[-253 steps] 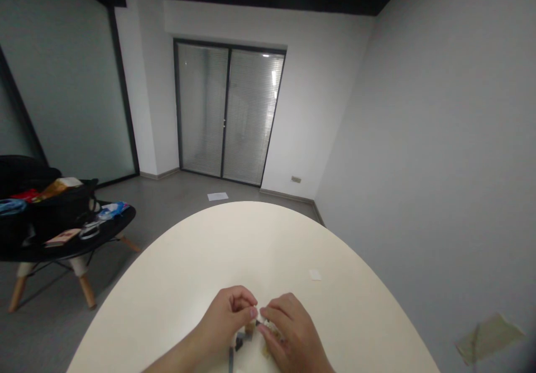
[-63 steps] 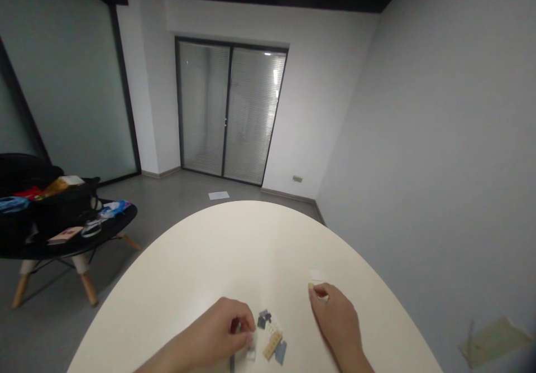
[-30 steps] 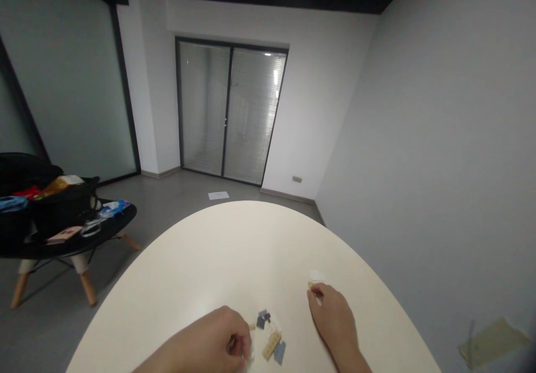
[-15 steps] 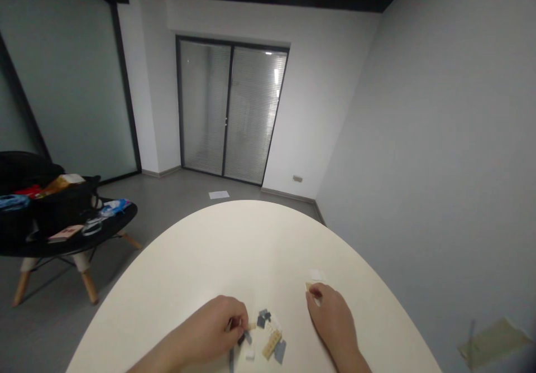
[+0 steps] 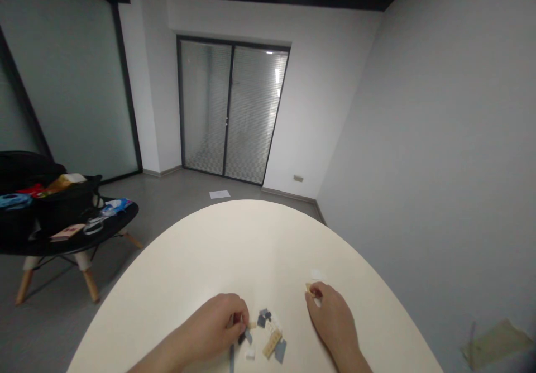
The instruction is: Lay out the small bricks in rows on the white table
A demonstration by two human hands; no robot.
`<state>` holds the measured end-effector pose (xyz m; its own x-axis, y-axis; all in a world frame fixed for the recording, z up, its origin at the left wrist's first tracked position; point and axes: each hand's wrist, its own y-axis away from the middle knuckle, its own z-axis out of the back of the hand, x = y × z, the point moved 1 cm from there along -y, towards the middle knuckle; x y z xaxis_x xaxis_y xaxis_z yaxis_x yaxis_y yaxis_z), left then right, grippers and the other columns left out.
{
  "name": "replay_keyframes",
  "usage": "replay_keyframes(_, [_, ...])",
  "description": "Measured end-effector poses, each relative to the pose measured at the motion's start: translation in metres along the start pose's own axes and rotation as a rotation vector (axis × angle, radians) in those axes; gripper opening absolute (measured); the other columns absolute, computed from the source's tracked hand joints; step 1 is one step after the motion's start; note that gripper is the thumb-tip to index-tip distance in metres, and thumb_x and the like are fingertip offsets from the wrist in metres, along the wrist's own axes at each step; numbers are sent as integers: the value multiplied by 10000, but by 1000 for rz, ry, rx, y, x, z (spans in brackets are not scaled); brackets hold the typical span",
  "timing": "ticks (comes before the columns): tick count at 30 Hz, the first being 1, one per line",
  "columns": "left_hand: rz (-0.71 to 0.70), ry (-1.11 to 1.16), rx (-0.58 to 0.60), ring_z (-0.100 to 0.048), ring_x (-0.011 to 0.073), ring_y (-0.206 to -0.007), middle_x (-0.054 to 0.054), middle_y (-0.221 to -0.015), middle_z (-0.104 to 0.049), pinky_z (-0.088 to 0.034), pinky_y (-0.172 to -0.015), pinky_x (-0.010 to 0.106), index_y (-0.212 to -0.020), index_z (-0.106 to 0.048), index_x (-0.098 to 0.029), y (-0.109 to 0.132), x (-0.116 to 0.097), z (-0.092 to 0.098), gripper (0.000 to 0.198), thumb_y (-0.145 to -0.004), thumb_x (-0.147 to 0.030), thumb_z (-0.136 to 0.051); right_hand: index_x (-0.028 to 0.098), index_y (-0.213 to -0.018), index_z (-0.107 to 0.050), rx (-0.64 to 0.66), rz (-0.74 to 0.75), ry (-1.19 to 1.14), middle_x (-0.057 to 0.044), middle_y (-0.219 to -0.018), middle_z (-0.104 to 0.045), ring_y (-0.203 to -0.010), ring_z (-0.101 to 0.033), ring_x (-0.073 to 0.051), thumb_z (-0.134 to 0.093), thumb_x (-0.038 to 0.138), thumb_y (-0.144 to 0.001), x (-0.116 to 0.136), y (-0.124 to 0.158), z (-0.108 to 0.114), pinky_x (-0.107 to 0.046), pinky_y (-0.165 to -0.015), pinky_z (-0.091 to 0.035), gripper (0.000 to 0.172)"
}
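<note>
A person's left hand curls down at the edge of a small scatter of plastic building bricks on a cream oval worktop. Its fingers are bent and close together, but the hand hides whether they pinch anything. A dark grey brick lies just below the fingertips. The scatter also holds a long tan plate, a blue-grey plate, grey pieces, a small white brick and a thin grey strip.

Well to the side, the right hand pinches a small tan brick between its fingers, just beside a white scrap on the worktop.

Beyond the worktop, a black bag sits on a low black table. A sheet of paper lies on the floor before a glass door with blinds.
</note>
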<state>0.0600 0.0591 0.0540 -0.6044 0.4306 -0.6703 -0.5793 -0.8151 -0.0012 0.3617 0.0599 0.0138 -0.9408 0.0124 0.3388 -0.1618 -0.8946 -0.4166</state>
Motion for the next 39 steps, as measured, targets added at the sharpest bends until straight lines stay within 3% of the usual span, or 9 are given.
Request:
replay_keyframes(6, [-6, -3, -24, -594, 126, -738, -19, -829, -681, -412, -678, 197, -840, -723, -214, 0, -1, 0, 264, -748, -82, -514, 201, -931, -660, -170, 109, -77, -89, -910, -702, -849, -664, -236, -499, 339, -926, 5, 2, 0, -370, -778, -520, 212])
replay_keyframes(12, [-67, 84, 53, -621, 124, -765, -18, -856, -677, -429, -683, 178, -849, -762, -239, 2, -2, -2, 338, -656, -50, -560, 228, -896, -654, -170, 336, -161, -51, -838, -694, -819, -659, -210, -510, 275, -934, 28, 8, 7, -339, -758, -529, 156])
replay_keyframes(16, [-107, 85, 88, -622, 130, -776, -20, -833, -677, -431, -689, 180, -822, -767, -246, 1, -2, -4, 341, -639, -45, -561, 227, -874, -653, -130, 380, -181, -34, -778, -671, -726, -642, -188, -507, 257, -932, 37, 10, 8, -301, -669, -523, 160])
replay_keyframes(20, [-47, 31, 19, -630, 135, -784, -15, -871, -691, -439, -716, 197, -875, -758, -244, 0, 1, -6, 367, -661, -42, -538, 225, -869, -669, -45, 369, -208, -17, -724, -665, -635, -619, -166, -500, 257, -928, 42, 13, 8, -288, -644, -517, 182])
replay_keyframes(27, [26, -48, -53, -640, 161, -815, 0, -886, -709, -450, -745, 227, -893, -751, -234, -1, 7, -5, 339, -723, -66, -511, 211, -875, -693, 162, 358, -221, -36, -755, -681, -697, -639, -173, -492, 245, -927, 56, 21, 11, -280, -668, -494, 211])
replay_keyframes(31, [-10, -13, -60, -650, 167, -894, 10, -934, -714, -448, -807, 228, -907, -759, -238, -2, 10, -4, 347, -758, -67, -497, 206, -869, -690, 191, 376, -214, -39, -751, -678, -703, -636, -172, -484, 234, -925, 60, 22, 11, -277, -679, -479, 215])
replay_keyframes(36, [6, -5, 8, -641, 152, -785, 5, -895, -686, -437, -706, 219, -868, -764, -244, -1, 4, -1, 300, -741, -95, -538, 210, -858, -690, 219, 349, -205, -33, -759, -677, -709, -634, -170, -500, 222, -918, 62, 22, 9, -274, -687, -469, 201])
replay_keyframes(39, [-13, -11, 22, -637, 154, -805, 4, -884, -683, -436, -737, 222, -860, -766, -247, 0, 3, -2, 288, -715, -92, -572, 208, -861, -690, 223, 351, -199, -33, -758, -674, -711, -633, -172, -494, 228, -920, 62, 22, 9, -278, -689, -467, 206])
